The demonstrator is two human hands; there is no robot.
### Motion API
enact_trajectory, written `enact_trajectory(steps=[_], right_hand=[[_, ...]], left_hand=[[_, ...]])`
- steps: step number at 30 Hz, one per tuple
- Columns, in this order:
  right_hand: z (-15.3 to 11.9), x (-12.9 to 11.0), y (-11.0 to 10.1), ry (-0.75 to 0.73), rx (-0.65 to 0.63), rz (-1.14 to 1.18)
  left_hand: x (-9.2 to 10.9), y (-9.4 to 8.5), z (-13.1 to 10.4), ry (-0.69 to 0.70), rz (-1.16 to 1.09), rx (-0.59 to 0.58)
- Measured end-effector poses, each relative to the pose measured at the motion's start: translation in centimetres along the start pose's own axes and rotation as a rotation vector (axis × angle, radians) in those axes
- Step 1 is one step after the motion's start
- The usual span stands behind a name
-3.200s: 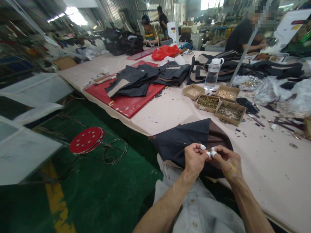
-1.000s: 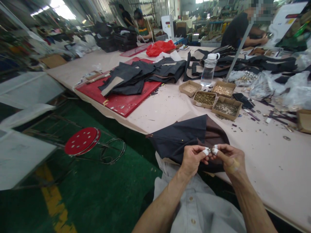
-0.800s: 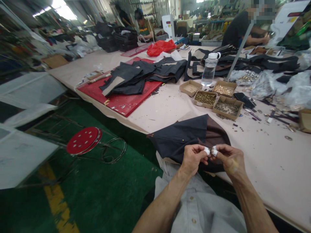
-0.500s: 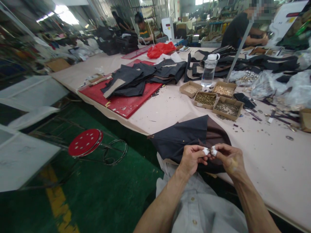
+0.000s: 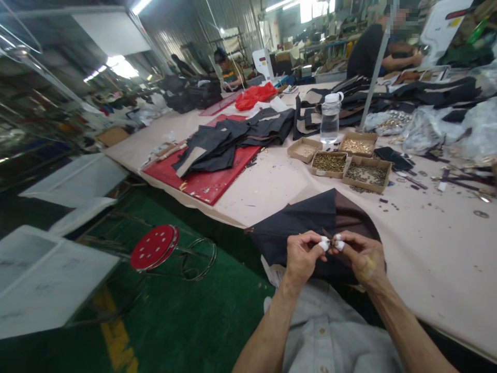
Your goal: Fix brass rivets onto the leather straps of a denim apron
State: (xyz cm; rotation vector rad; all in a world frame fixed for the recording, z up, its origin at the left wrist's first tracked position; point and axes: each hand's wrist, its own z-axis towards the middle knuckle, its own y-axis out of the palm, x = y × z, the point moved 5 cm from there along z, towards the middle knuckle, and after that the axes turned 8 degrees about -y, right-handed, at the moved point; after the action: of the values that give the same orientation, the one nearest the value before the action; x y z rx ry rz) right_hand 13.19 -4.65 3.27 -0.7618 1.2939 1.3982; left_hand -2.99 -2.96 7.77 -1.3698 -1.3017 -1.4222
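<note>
My left hand (image 5: 302,256) and my right hand (image 5: 365,256) meet fingertip to fingertip, both closed in a pinch. White wrapping covers fingertips on each. Between them sits a small dark metal piece (image 5: 332,244), mostly hidden by the fingers, so its exact kind does not show. Just beneath the hands lies a black fabric piece (image 5: 295,220) with a brown side (image 5: 351,215). It drapes over the table edge towards my lap, and its near part is hidden behind my hands.
Beyond the fabric, shallow cardboard boxes (image 5: 329,173) hold small metal parts, some scattered on the table (image 5: 272,181). A water bottle (image 5: 330,122) stands behind them, beside a slanted pole (image 5: 375,77). Left are a red board (image 5: 209,190) with black fabric pieces (image 5: 217,147) and a red stool (image 5: 152,247). Co-workers sit farther back.
My head view has tilted, so the surroundings sit further right and lower on the left side. Both hands keep pinching close together over the fabric, with only a slight shift of the fingers.
</note>
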Motion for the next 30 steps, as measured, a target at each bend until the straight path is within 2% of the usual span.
enact_trajectory(steps=[6,10,14,17,21,25,30], right_hand=[[-0.2,0.6,1.2,0.0,0.073,0.134],[0.3,1.3,0.9,0.065,0.125,0.199],[0.6,1.9,0.8,0.112,0.17,0.317],[0.8,2.0,0.9,0.133,0.2,0.435],[1.2,2.1,0.5,0.09,0.215,0.504],[1.5,2.7,-0.5,0.083,0.188,0.411],[2.5,2.2,-0.8,0.201,0.004,0.376]], left_hand=[[2.8,-0.3,-0.1,0.068,0.21,0.034],[2.4,0.0,0.7,0.025,0.232,0.039],[2.1,1.2,1.1,-0.001,0.214,0.024],[3.1,2.3,1.0,0.017,0.369,0.058],[4.5,3.4,1.5,0.045,0.588,0.099],[3.8,4.1,2.3,-0.034,0.54,0.078],[2.0,4.4,2.8,-0.1,0.486,0.08]])
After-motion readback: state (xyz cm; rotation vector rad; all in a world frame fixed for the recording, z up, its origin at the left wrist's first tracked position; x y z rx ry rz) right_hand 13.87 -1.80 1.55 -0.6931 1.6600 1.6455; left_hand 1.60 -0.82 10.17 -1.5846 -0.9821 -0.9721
